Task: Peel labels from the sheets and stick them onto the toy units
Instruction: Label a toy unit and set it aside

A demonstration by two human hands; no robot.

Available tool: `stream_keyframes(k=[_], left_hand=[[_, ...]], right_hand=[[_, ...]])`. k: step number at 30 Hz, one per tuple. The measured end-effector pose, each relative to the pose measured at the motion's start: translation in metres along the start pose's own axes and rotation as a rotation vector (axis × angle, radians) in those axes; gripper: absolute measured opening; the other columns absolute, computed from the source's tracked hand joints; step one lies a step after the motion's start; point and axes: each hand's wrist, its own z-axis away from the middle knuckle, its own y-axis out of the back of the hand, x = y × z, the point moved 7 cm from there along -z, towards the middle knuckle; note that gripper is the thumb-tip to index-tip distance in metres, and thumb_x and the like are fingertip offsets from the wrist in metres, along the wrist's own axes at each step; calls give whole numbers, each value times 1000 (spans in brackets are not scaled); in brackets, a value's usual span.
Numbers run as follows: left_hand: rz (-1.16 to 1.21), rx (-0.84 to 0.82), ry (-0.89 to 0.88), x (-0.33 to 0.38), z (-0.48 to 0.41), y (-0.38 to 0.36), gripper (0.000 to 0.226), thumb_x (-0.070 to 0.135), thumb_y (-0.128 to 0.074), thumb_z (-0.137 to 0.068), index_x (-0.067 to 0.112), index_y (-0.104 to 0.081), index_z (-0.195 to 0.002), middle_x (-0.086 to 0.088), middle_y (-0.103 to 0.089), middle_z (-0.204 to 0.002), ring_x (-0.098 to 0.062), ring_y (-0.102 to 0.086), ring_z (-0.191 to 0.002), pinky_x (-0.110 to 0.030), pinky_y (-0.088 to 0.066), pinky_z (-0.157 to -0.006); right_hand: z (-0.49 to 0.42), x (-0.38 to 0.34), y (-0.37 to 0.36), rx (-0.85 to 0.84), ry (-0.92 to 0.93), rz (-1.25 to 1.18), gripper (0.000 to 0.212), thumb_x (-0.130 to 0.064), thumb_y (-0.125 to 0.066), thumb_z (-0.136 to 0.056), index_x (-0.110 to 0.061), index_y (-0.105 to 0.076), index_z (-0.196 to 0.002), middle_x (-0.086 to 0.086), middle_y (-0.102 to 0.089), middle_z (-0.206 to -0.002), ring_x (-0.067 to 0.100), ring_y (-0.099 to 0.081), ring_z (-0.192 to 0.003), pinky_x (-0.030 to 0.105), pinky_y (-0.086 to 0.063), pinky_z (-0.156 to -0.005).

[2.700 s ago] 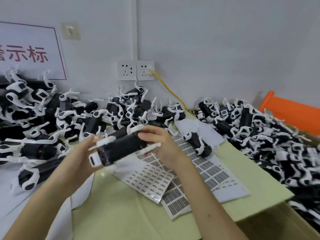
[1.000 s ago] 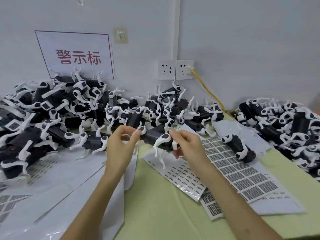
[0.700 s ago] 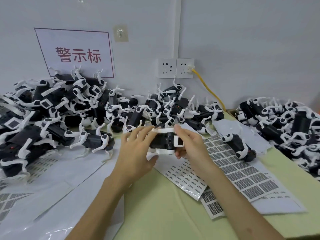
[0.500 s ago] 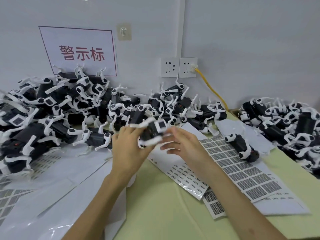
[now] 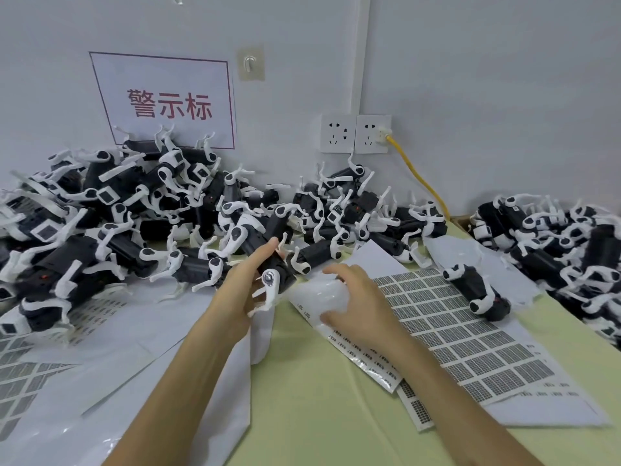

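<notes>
on the pale green desk (image 5: 319, 415), near its middle, the left hand (image 5: 235, 297) gripped one black-and-white toy unit (image 5: 273, 267). its fingers (image 5: 265, 247) were wrapped round the dark body, which sat tilted at the front edge of the big heap (image 5: 117, 223), a white leg hanging toward the person. that hold seemed meant to keep the toy steady and its body within reach of the other hand, ready for a label.

the right hand (image 5: 363, 307) lay just beside it on the far end of the glossy label sheet (image 5: 356, 354). thumb and fingers were bent down around a bulge in the shiny film, and blur hid the tips, so i could not tell whether they pinched a label, the film itself, or nothing. the sheet lay slantwise, overlapping the grid sheet (image 5: 453, 324) (probably fanned so that each row stayed reachable without shuffling paper).

a lone toy (image 5: 477, 290) rested on the far part of the grid sheet, apart from both heaps. the second heap (image 5: 554, 243) sat at the desk's right end, which suggested done and undone units were kept on separate sides, though which was which i could not say. the likely step in hand was lifting a label for the held toy.
</notes>
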Motion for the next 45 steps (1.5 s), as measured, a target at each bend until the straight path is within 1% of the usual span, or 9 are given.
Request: stream_keyframes(k=[3, 6, 9, 12, 15, 24, 31, 37, 45], left_hand=[[6, -38, 23, 0, 1, -1, 62, 61, -86, -66, 18, -80, -111, -10, -75, -117, -29, -69, -107, -42, -51, -106], [77, -173, 68, -1, 7, -14, 43, 52, -81, -82, 15, -81, -103, -11, -75, -105, -26, -73, -90, -33, -60, -74], [129, -215, 111, -4, 11, -22, 46, 47, -73, -86, 9, -80, -111, -13, -75, -105, -25, -73, -83, -30, -60, -66], [140, -245, 117, -5, 13, -28, 50, 47, -70, -87, 7, -79, -116, -14, -75, -110, -26, -72, -88, -30, -60, -71], [123, -258, 91, -4, 14, -29, 51, 48, -70, -89, 8, -77, -119, -13, -74, -109, -26, -73, -90, -30, -60, -70], [59, -315, 27, -1, 19, -37, 51, 51, -66, -88, 14, -76, -122, -13, -74, -117, -24, -72, -100, -29, -56, -78], [50, -348, 25, -2, 20, -41, 56, 52, -65, -87, 13, -74, -127, -12, -74, -122, -24, -73, -101, -27, -57, -73], [39, -367, 40, -4, 21, -43, 55, 52, -63, -88, 15, -74, -127, -14, -73, -124, -23, -72, -103, -26, -58, -76], [57, -338, 24, -5, 17, -41, 53, 52, -63, -88, 15, -76, -125, -16, -71, -131, -27, -68, -113, -41, -45, -98]], right_hand=[[1, -2, 19, 171, 19, -147, 45, -11, -75, -86, -36, -62, -121, -13, -54, -117, -8, -51, -101, 3, -36, -79], [2, 0, 35, 284, -15, -249, 35, -12, -72, -88, -39, -66, -109, -18, -54, -112, -5, -54, -90, 8, -39, -75], [3, -1, 41, 318, -10, -291, 33, -12, -73, -87, -39, -67, -106, -15, -55, -114, 1, -58, -89, 4, -39, -72], [5, -8, 38, 307, 41, -216, 37, -8, -75, -85, -31, -70, -113, -11, -50, -122, 5, -56, -109, 3, -38, -85], [8, -21, 38, 338, 182, -180, 34, -5, -75, -85, -22, -73, -114, -9, -55, -123, 3, -55, -117, 13, -41, -99], [10, -31, 34, 349, 291, -275, 19, -26, -73, -91, -27, -75, -110, -18, -62, -112, 4, -64, -104, 10, -47, -86], [11, -28, 37, 385, 251, -281, 19, -16, -83, -85, -27, -79, -100, -16, -62, -104, 6, -65, -99, 8, -42, -71], [13, -29, 41, 424, 278, -256, 19, -7, -87, -78, -21, -75, -85, -17, -63, -102, 0, -65, -96, 6, -43, -77], [13, -29, 42, 412, 279, -264, 20, -6, -86, -78, -16, -69, -77, -11, -63, -100, 8, -65, -94, 16, -47, -76]])
